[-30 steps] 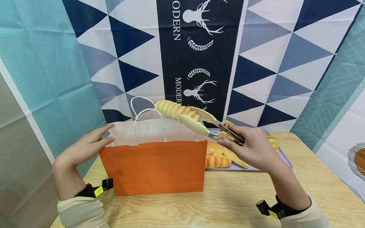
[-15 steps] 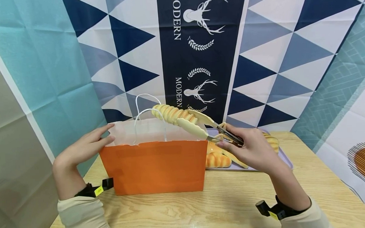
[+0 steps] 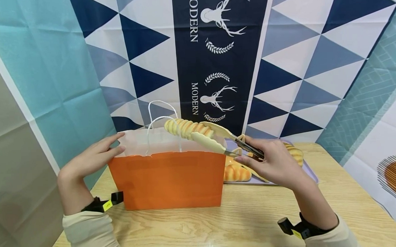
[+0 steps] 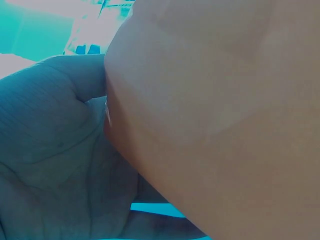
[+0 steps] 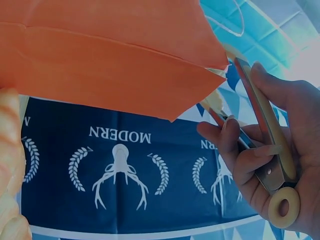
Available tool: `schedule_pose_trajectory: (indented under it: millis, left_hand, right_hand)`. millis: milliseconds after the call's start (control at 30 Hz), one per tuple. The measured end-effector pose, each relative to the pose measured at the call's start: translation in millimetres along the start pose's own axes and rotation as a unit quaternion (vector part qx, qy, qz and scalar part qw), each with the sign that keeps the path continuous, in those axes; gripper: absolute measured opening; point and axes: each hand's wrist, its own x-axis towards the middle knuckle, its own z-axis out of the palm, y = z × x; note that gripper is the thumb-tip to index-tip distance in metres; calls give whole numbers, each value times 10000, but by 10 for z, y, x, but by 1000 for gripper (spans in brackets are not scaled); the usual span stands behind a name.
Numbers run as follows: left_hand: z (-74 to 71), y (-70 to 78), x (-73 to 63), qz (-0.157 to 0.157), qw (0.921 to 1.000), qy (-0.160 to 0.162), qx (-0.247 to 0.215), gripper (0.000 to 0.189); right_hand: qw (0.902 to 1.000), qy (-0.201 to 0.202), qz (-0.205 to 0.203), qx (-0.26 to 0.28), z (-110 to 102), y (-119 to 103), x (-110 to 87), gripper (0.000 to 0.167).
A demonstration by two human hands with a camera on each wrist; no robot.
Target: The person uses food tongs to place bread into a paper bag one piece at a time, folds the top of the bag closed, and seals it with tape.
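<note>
My right hand [image 3: 274,160] grips a pair of tongs [image 3: 215,143] with cream tips and metal arms. Between the tips is a ridged, golden spiral bread roll [image 3: 186,129], over the opening of an orange paper bag [image 3: 168,181]. The roll overlaps the bag's white inner wall and one white handle in the head view. My left hand [image 3: 92,156] rests at the bag's left rim with its fingers fairly straight. In the left wrist view, the bag's orange side [image 4: 215,140] hides the fingertips. The right wrist view shows fingers curled round the tongs [image 5: 270,130].
Behind and right of the bag, a lilac tray [image 3: 312,174] carries several breads, among them a striped roll [image 3: 237,173] and a sliced-looking loaf [image 3: 295,154]. All stands on a wooden table [image 3: 247,223]. A patterned cloth [image 3: 149,52] hangs behind.
The tongs and bread roll have lowered and shifted slightly left, toward the bag's opening. The bag's rear handle has swung to the right. The left hand stays at the rim.
</note>
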Motion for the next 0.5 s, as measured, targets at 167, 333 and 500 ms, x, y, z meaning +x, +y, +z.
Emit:
schedule_pose_trajectory:
  millis: [167, 333, 500]
  left_hand:
    - [-1, 9, -2, 18, 10000, -4, 38, 73]
    - [4, 2, -2, -17, 10000, -19, 79, 72]
    - [4, 4, -1, -44, 9999, -11, 100, 71]
  right_hand:
    - [10000, -45, 69, -17, 0, -11, -4, 58]
    - [9999, -63, 106, 23, 1, -19, -11, 59]
    - [9998, -93, 181, 25, 4, -24, -16, 61]
